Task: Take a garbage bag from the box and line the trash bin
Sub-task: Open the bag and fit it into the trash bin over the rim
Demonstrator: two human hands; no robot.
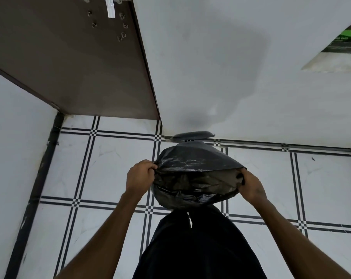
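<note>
While both hands hold the bag's mouth apart, the lining step looks about half done.

Item 1, garbage bag (194,170): black, thin, crinkled plastic. It is draped over the trash bin (192,144), which stands on the tiled floor (110,174) against the white wall (210,67). Only a dark sliver of the bin shows at the far side; the rest is hidden under the plastic. The bag's mouth faces the camera and is stretched wide, probably so the rim can be pulled down over the bin's edge. Whether any part of the rim is already seated cannot be told.

Item 2, bin lid (193,135): dark, tipped up behind the bin, near or against the wall, out of the way of the opening.

Item 3, left hand (139,176): fingers curled tight on the left edge of the bag's mouth, thumb on top, knuckles toward the camera. Forearm bare, reaching forward and down from the lower left.

Item 4, right hand (251,185): fingers hooked into the right edge of the bag's mouth, pinching the plastic. Forearm bare, reaching in from the lower right. The two hands are level and well apart, keeping the plastic taut between them.

Item 5, box (343,43): green and dark printed carton, partly in view at the upper right on a ledge, well apart from the bin.

Item 6, brown door (70,67): at the upper left, with metal fittings.
</note>
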